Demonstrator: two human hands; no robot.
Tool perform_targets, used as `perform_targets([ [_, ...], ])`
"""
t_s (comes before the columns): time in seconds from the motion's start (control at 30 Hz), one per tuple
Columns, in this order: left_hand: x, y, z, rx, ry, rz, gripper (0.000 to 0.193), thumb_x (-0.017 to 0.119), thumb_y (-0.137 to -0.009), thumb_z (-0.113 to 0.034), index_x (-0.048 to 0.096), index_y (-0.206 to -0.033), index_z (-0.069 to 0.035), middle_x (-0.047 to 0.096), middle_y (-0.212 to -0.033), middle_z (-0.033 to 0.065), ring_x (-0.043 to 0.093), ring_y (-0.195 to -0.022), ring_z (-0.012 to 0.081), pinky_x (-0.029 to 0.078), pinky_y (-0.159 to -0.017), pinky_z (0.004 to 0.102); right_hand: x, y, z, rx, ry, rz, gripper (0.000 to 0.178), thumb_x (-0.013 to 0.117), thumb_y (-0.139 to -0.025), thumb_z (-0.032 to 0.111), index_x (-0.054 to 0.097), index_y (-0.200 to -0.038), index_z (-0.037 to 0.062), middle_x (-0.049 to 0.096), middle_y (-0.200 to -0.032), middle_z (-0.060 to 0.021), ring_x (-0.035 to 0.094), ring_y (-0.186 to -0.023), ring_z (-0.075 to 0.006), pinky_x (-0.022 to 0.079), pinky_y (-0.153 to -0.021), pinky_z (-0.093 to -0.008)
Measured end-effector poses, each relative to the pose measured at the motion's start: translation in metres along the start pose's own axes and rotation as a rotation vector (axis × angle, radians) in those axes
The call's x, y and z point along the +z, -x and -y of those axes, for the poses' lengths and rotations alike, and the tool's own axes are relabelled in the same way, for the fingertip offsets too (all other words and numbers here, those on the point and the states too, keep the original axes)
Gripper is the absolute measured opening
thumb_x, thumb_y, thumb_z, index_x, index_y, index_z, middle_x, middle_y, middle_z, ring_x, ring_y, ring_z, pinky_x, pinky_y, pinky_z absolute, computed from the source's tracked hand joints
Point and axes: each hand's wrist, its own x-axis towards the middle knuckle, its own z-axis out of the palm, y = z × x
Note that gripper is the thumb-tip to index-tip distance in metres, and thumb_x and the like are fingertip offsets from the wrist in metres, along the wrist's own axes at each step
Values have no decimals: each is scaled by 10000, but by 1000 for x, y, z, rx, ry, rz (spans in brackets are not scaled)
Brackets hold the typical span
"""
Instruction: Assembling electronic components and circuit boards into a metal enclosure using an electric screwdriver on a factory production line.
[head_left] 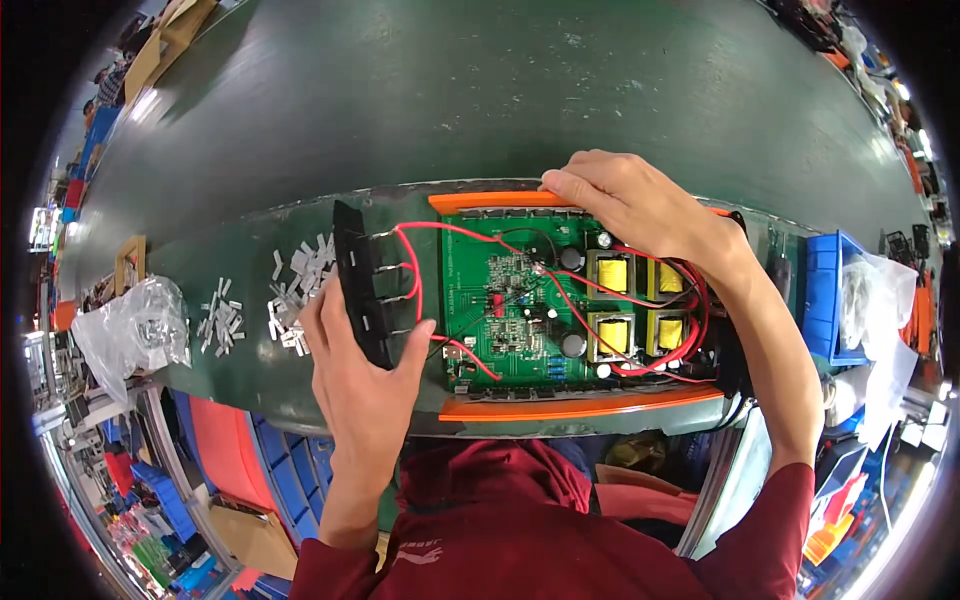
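Panel in the left hand, crosswise to the case – just off its left end.

The left hand [362, 410] has the black panel's [355, 275] near end between thumb and fingers, the panel tilted, its long axis running roughly from the surface's [245, 385] near edge toward its far edge. Red wires [450, 226] span the gap to the board [475, 290] in the orange case [590, 408], lying lengthwise along the near edge. The right hand [640, 205] lies over the case's far wall – whether clamped, I cannot tell – well apart from the panel.
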Motion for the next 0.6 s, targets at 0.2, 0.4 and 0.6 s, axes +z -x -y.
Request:
perform_targets([
  [0.2,-1,1,9,39,14,-11,843,861,-744,-189,419,-1443,-25,494,-1281,187,573,-1141,392,520,-908,453,8,-18,17,168,-127,142,408,470,-1063,304,594,-1007,-81,569,-853,-181,557,-807,-339,444,-764,-411],
  [0.4,3,0,14,37,69,-24,807,854,-759,-169,437,-1434,-19,501,-1272,186,575,-1132,386,515,-908,449,7,-19,24,329,-172,116,421,506,-1057,321,607,-955,-74,574,-817,-160,541,-751,-257,439,-732,-389],
  [0.6,-18,37,26,296,238,-100,382,810,-753,-3,679,-1111,-24,654,-1089,145,638,-972,303,537,-801,355,-16,4,28,326,-142,-80,346,517,-1055,291,676,-1147,-2,689,-963,-97,643,-954,-177,491,-897,-310],
])
